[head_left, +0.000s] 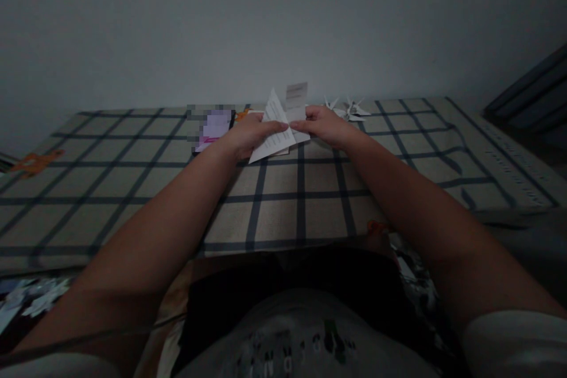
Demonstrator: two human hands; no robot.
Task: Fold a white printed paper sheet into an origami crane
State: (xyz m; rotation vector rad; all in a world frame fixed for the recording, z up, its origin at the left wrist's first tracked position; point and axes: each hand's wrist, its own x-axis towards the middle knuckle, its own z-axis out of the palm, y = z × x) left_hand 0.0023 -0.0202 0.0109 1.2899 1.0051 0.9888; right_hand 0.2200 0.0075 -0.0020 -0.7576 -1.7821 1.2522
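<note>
A printed sheet of paper (275, 130) with folded, pointed flaps is held above the table between my two hands. My left hand (251, 134) pinches its left side, thumb on top. My right hand (325, 124) grips the right side, its thumb close to the left thumb near the middle of the sheet. One flap rises to a sharp point and a narrow strip stands up beside it. Part of another pale flat sheet (280, 153) shows underneath. Most fingers are hidden behind the paper.
Left of my hands lies a phone-like device (215, 124) with a purple screen, partly pixelated. Folded white paper shapes with pointed tips (354, 109) sit to the right, near the wall (283, 23). A checked cloth (301, 201) covers the table. An orange object (38, 162) lies far left.
</note>
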